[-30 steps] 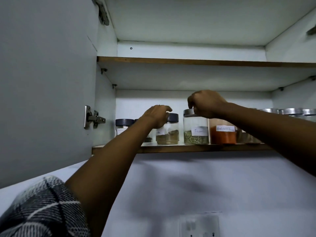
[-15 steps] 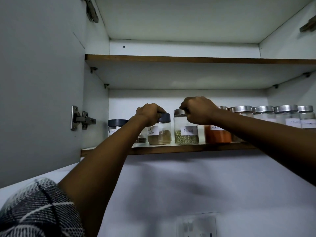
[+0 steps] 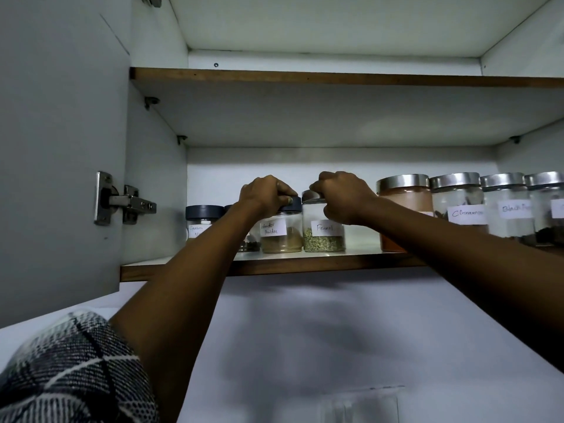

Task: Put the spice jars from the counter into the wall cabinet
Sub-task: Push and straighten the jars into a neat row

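Left hand point(image 3: 264, 193) grips the coriander jar point(image 3: 280, 230) by its lid; touching its right, the fennel jar point(image 3: 323, 230), gripped by the right hand point(image 3: 341, 193). A dark jar point(image 3: 251, 244), seemingly, hides behind the left wrist.

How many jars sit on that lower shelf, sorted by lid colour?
Dark lids: 3, namely the Garam jar, a mostly hidden jar behind the arm, and the coriander powder jar under the left hand.
Silver lids: 5, namely the fennel jar under the right hand, the red powder jar, the cinnamon jar, the black pepper jar and a cut-off jar.
Total: 8
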The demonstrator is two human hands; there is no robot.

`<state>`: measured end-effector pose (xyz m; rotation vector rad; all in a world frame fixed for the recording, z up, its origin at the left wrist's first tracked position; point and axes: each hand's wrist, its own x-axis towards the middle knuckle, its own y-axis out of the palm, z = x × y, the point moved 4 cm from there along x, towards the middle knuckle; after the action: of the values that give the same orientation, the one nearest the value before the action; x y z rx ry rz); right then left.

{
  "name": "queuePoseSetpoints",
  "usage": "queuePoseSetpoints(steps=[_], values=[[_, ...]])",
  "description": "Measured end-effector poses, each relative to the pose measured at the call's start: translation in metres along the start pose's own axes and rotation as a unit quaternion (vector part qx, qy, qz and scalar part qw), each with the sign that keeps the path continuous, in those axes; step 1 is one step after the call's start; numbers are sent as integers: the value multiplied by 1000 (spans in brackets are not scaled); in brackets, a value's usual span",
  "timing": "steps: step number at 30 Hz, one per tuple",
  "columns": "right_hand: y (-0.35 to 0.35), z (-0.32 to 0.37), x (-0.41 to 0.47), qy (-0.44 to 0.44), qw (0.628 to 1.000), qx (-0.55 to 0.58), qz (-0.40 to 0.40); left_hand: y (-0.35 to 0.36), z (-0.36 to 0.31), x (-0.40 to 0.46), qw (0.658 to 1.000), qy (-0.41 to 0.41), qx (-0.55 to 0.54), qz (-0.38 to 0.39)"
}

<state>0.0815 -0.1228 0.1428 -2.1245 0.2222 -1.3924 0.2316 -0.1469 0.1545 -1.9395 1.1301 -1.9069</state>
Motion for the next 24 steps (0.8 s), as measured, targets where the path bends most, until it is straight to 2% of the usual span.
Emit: queuePoseSetpoints(steps=[7,10,15,24], values=[[28,-1,16,-10,1000,0,6,18,16,19,999,-5,15,-30],[40,-2,25,-8,1000,-2,21,22,25,24,997,-10,52,-56],[56,-5,39,7,999,11,50,30,38,30,996,-15,55,-65],[75,0,48,-5,997,-2,74,39,28,42,976,4,215,-21]])
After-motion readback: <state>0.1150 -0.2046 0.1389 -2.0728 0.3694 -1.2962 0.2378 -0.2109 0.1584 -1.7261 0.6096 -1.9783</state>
